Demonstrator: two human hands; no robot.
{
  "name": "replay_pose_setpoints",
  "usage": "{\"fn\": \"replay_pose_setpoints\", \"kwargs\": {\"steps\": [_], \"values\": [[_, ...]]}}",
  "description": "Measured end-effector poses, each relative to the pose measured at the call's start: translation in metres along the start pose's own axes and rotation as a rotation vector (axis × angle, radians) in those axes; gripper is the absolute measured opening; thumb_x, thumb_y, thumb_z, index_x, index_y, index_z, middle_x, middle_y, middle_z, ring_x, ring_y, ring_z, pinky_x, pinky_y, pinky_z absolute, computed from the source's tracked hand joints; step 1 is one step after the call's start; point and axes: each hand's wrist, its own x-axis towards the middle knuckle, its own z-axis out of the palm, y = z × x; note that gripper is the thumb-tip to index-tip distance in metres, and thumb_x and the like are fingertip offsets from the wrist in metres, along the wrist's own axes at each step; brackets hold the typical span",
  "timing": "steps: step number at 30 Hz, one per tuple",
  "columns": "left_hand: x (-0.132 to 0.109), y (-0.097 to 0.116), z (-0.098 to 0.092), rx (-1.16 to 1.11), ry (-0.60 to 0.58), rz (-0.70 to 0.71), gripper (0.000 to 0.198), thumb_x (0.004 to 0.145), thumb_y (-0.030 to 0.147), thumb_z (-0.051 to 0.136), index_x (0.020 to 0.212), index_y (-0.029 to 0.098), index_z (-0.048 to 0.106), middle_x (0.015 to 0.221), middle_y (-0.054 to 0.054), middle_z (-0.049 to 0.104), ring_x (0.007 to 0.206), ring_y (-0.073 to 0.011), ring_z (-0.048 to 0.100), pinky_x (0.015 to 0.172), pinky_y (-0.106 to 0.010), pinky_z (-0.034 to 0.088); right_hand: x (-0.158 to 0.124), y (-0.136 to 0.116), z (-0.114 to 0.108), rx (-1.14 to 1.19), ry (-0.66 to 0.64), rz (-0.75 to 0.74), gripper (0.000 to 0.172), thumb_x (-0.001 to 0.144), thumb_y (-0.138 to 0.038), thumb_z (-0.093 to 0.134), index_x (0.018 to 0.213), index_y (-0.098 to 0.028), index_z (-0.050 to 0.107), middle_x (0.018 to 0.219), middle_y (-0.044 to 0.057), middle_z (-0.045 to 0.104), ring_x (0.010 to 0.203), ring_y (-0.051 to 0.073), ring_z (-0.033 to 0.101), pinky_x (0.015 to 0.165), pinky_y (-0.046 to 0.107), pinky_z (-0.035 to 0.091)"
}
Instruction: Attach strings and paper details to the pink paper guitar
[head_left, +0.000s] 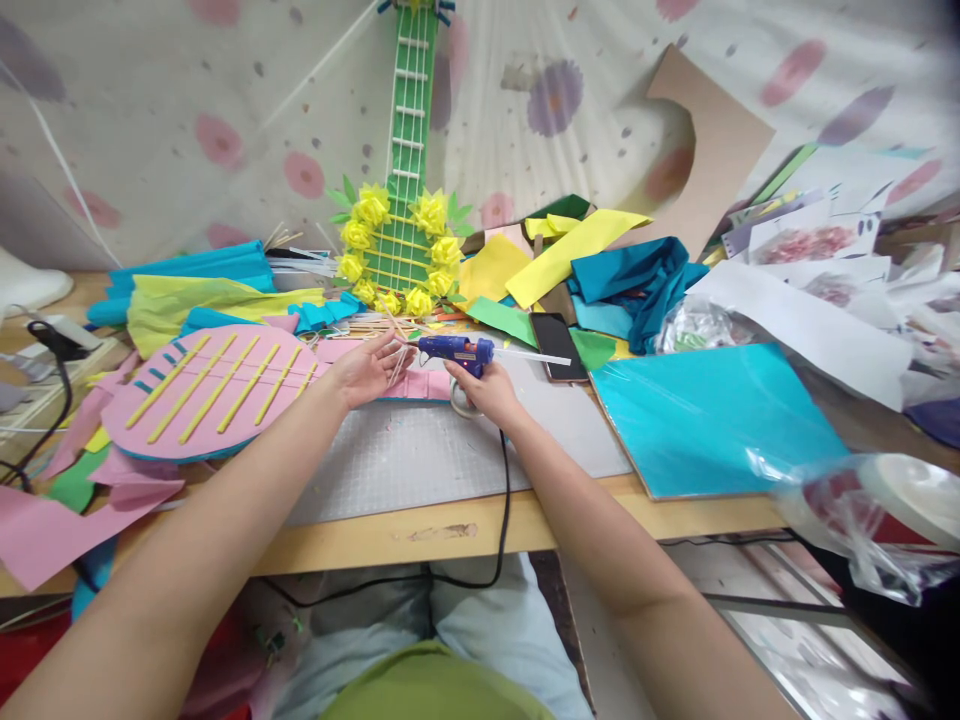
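My right hand (491, 390) is wrapped round a blue hot glue gun (456, 349), its nozzle pointing left and a long white glue stick (536, 356) protruding from its back. Just left of the nozzle, my left hand (369, 370) is turned palm up, fingers partly curled about thin pale strands (397, 366); their exact kind is unclear. Beneath both hands, a pink strip (420, 385) with a blue edge lies on the grey cutting mat (420, 455). A pink oval guitar-like body (202, 400) with yellow bars rests beside my left forearm.
A green paper guitar (409, 150) with yellow flowers stands against the back curtain. Behind my right hand are a phone (559, 347) and coloured paper. A blue sheet (712, 420) lies right, near a wrapped tape roll (892, 500). The glue gun's black cord (504, 500) hangs over the table edge.
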Motion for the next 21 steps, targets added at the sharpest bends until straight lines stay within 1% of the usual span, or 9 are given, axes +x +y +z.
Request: {"fn": "replay_pose_setpoints", "kwargs": {"steps": [7,12,15,18,21], "values": [[-0.0022,0.0003,0.0018,0.002,0.01,0.006,0.015,0.083,0.025,0.054,0.083,0.01,0.057,0.082,-0.012,0.065,0.076,-0.0175,0.066,0.066,-0.027,0.055,-0.0028,-0.0001,-0.0057,0.02,0.001,0.032,0.046,0.064,-0.063,0.056,0.063,-0.017,0.058,0.049,-0.001,0.052,0.047,0.01,0.049,0.049,0.021,0.039],[-0.0041,0.0006,0.0046,-0.022,0.018,-0.009,0.013,0.082,0.024,0.055,0.085,0.011,0.056,0.083,-0.012,0.065,0.078,-0.0176,0.066,0.067,-0.027,0.055,-0.0013,-0.0018,-0.0022,0.105,-0.021,0.013,0.047,0.064,-0.063,0.056,0.063,-0.016,0.058,0.054,0.0,0.056,0.042,0.008,0.047,0.045,0.021,0.039],[-0.0044,0.0007,0.0053,-0.007,0.019,-0.005,0.013,0.083,0.024,0.053,0.085,0.011,0.056,0.08,-0.011,0.065,0.077,-0.0174,0.066,0.067,-0.028,0.055,-0.0003,-0.0028,0.0,0.134,-0.038,0.003,0.046,0.065,-0.062,0.057,0.064,-0.016,0.059,0.059,0.002,0.06,0.042,0.008,0.049,0.045,0.021,0.04],[-0.0042,0.0008,0.005,-0.007,0.02,-0.003,0.014,0.083,0.023,0.052,0.085,0.01,0.055,0.08,-0.011,0.065,0.076,-0.0176,0.066,0.067,-0.028,0.055,-0.0002,-0.0018,-0.0004,0.107,-0.026,0.02,0.047,0.064,-0.063,0.058,0.063,-0.016,0.058,0.056,0.001,0.058,0.042,0.008,0.048,0.043,0.021,0.039],[-0.0031,0.0009,0.0034,-0.025,0.016,-0.016,0.014,0.081,0.023,0.056,0.086,0.011,0.055,0.083,-0.012,0.065,0.077,-0.0181,0.066,0.066,-0.028,0.055,-0.0007,0.0006,-0.0029,0.097,-0.01,0.038,0.046,0.064,-0.062,0.058,0.066,-0.016,0.059,0.052,0.0,0.055,0.039,0.008,0.047,0.042,0.021,0.038]]}}
